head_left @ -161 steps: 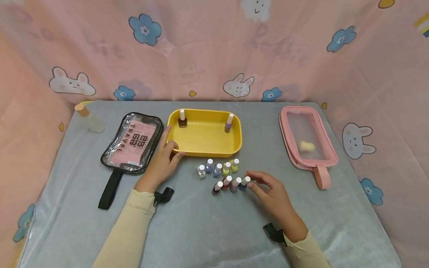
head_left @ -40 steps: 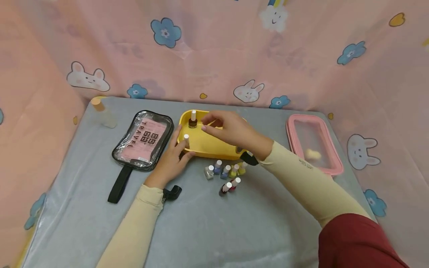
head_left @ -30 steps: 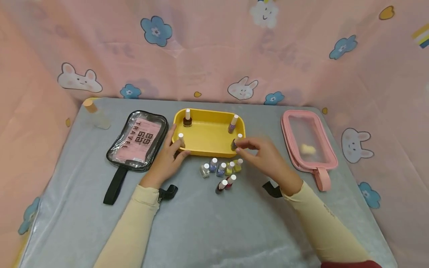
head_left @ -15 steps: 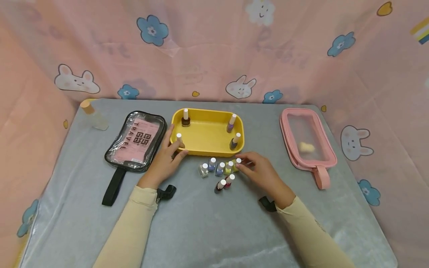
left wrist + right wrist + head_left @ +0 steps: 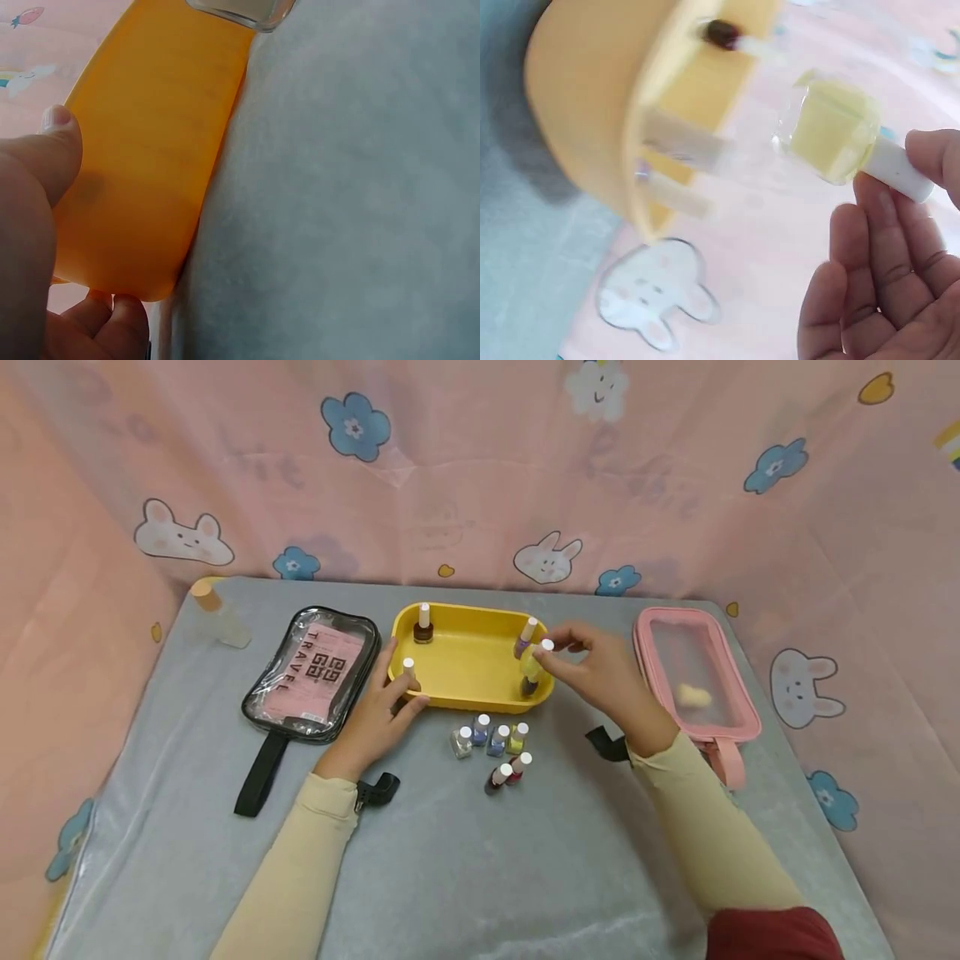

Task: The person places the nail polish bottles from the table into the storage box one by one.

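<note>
My right hand [image 5: 611,681] pinches a yellow nail polish bottle [image 5: 832,131] by its white cap, held over the right end of the yellow tray [image 5: 465,702]. My left hand [image 5: 371,722] grips the tray's near left corner; in the left wrist view its thumb [image 5: 56,154] lies against one wall and fingers curl at the end. Standing in the tray are a dark brown bottle [image 5: 423,631], a purple bottle [image 5: 523,643], a dark bottle [image 5: 529,687] partly behind the held one, and one [image 5: 409,670] partly covered by my left fingers.
Before the tray stand a clear glittery bottle [image 5: 462,743], two blue bottles [image 5: 497,743], a yellow-green bottle [image 5: 517,742], a dark red bottle [image 5: 493,783] and a red bottle [image 5: 517,770]. A black-edged clear pouch [image 5: 315,672] lies left, a pink pouch [image 5: 701,681] right, a frosted bottle [image 5: 225,622] far left.
Several bottles went from the table into the tray. Within the last half second my right hand lifted the yellow bottle from the table to above the tray's right end. My left hand stayed on the tray.
</note>
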`<action>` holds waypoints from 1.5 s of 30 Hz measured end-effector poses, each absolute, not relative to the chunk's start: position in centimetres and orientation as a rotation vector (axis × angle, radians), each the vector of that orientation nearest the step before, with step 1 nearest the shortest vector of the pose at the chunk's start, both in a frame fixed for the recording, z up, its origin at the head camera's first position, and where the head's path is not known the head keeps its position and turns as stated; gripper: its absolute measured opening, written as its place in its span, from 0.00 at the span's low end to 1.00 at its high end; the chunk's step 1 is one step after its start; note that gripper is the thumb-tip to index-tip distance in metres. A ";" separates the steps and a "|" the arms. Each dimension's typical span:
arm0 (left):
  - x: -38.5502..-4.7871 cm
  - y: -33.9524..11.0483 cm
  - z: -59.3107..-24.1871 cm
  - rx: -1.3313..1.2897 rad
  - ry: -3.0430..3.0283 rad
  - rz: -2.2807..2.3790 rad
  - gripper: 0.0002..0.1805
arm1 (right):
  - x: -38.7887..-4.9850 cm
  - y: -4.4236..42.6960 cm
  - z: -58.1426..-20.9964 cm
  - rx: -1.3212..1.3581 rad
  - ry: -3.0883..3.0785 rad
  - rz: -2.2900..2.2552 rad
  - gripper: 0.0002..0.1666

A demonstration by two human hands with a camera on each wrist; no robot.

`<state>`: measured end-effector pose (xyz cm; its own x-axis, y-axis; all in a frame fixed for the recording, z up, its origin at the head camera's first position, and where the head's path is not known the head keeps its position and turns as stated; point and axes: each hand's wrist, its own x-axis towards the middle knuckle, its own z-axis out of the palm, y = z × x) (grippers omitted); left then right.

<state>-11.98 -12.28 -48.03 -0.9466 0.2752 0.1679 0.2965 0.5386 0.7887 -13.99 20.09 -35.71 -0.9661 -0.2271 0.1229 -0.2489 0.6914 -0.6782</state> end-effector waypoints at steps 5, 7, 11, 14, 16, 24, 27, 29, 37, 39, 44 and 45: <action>-12.1 -12.0 -48.1 -0.524 -2.738 -1.404 0.14 | -17.0 19.5 -38.3 0.499 -2.981 1.102 0.16; -12.1 -11.9 -48.2 -0.529 -2.736 -1.401 0.14 | -17.4 19.5 -39.3 0.515 -3.023 1.084 0.15; -12.2 -11.8 -48.1 -0.531 -2.730 -1.395 0.14 | -17.7 19.5 -40.5 0.542 -3.070 1.010 0.13; -12.2 -11.9 -48.1 -0.528 -2.727 -1.393 0.14 | -17.6 19.4 -41.1 0.557 -3.096 0.944 0.12; -12.2 -11.9 -48.1 -0.524 -2.733 -1.391 0.14 | -17.5 19.5 -41.3 0.547 -3.115 0.918 0.12; -12.0 -12.2 -48.0 -0.503 -2.738 -1.399 0.14 | -17.2 19.6 -41.2 0.526 -3.153 0.909 0.11; -12.0 -12.3 -48.0 -0.497 -2.727 -1.406 0.13 | -17.1 19.5 -40.9 0.509 -3.169 0.920 0.16; -12.0 -12.2 -48.0 -0.499 -2.728 -1.412 0.13 | -16.6 19.4 -40.4 0.477 -3.151 0.934 0.21; -12.0 -12.2 -47.9 -0.493 -2.736 -1.418 0.13 | -11.2 20.1 -37.4 0.650 -2.731 1.058 0.21; -12.0 -12.2 -47.9 -0.486 -2.738 -1.412 0.14 | -9.8 20.3 -37.8 0.719 -2.702 1.063 0.20; -12.0 -12.3 -47.9 -0.488 -2.740 -1.412 0.14 | -7.7 20.5 -40.2 0.677 -2.837 1.111 0.20; -12.0 -12.3 -47.9 -0.489 -2.737 -1.412 0.14 | -7.6 20.5 -40.8 0.667 -2.863 1.118 0.20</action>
